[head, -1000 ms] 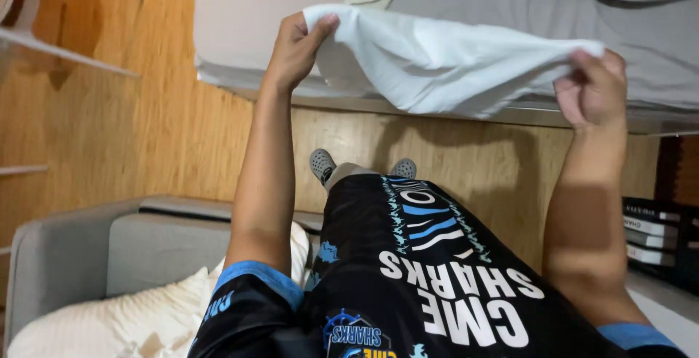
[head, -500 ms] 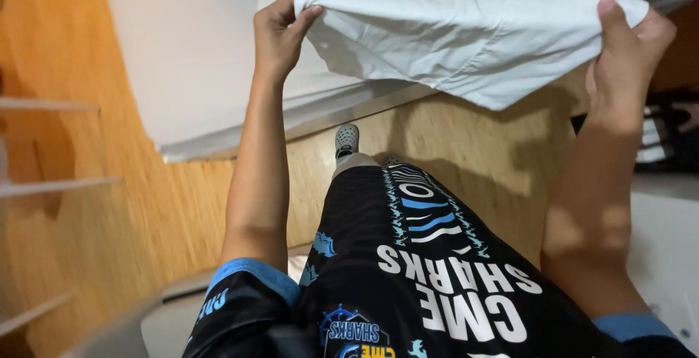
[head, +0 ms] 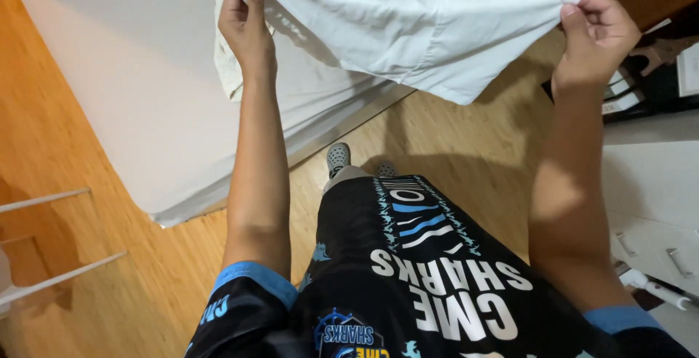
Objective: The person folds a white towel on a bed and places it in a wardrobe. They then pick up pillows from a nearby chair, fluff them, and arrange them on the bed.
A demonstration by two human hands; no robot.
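Both corners of the cloth (head: pixel 429 34) are pinched, one in our left hand (head: pixel 246 27), one in our right hand (head: pixel 597 38). We judge the folding barely begun: it hangs spread above the bed (head: pixel 131 96), not yet doubled.

we find no screens and no signs in view. we note one group of labelled items at the right edge, near the right hand (head: pixel 593 38) and just below its wrist: a stack of dark flat boxes (head: pixel 652 92), seen edge-on. the visible box edges carry narrow white label strips (head: pixel 620 103), rectangular and tilted with the stack; we make out two strips, one above the other. further right, cut by the picture's edge, we see a white rectangular panel (head: pixel 688 67) standing above the stack. we cannot tell whether it is a package or a device. detail on the strips is too small to tell.
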